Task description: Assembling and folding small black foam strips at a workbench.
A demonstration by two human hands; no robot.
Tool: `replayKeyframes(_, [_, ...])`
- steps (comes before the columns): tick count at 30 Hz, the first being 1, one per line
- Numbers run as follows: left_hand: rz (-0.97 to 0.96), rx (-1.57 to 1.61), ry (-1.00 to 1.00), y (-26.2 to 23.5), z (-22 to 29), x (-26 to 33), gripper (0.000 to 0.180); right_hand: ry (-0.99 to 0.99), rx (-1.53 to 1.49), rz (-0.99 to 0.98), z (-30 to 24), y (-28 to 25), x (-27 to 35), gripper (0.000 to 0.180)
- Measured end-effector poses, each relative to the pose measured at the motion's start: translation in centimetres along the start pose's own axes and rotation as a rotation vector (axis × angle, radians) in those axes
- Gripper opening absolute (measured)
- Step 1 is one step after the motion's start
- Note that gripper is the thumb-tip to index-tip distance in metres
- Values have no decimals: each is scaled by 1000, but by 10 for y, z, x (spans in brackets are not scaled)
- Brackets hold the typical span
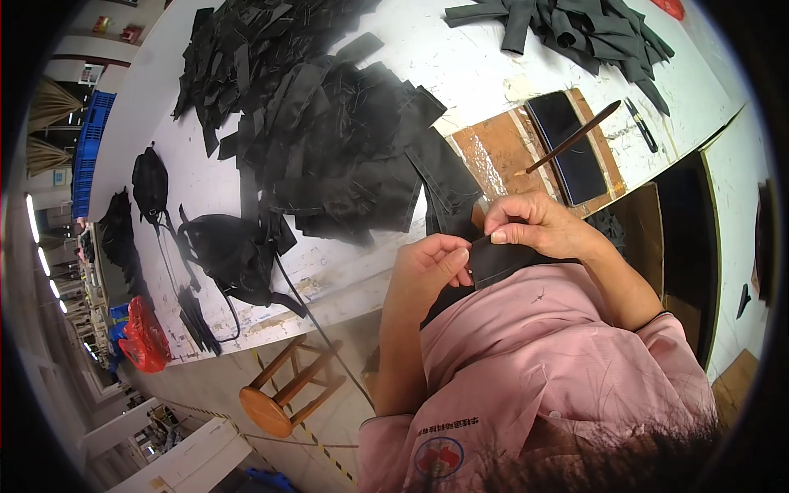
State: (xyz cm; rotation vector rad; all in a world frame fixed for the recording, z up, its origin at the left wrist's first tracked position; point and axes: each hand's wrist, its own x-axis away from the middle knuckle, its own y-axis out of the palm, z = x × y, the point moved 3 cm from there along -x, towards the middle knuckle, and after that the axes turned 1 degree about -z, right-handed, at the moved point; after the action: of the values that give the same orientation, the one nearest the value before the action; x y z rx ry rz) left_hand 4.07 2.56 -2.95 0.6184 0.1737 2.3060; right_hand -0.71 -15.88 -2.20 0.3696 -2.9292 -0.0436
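Note:
Close in front of my body, a black fabric strip (pixel 498 261) is held between both hands. My left hand (pixel 437 261) pinches its left end between thumb and fingers. At its upper edge my right hand (pixel 538 224) grips the cloth, thumb on top. Just beyond my hands lies a big heap of black fabric strips (pixel 345 156) on the white table (pixel 345 292). Some strips hang toward the table's near edge, next to my left hand.
Right of the heap, a phone (pixel 565 148) and a thin brown stick (pixel 573 138) lie on a taped cardboard sheet (pixel 485 152), near a pen (pixel 641 125). Black bags (pixel 230 255) sit at left by a red plastic bag (pixel 144 335). A wooden stool (pixel 275 403) stands below.

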Motion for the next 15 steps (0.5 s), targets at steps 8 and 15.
replayKeyframes(8, [-59, -45, -50, 1, -1, 1, 15, 5, -36, -36, 4, 1, 0, 10])
replayKeyframes(15, [-49, -64, -46, 2, 0, 3, 14, 11, 13, -37, 5, 2, -1, 10])
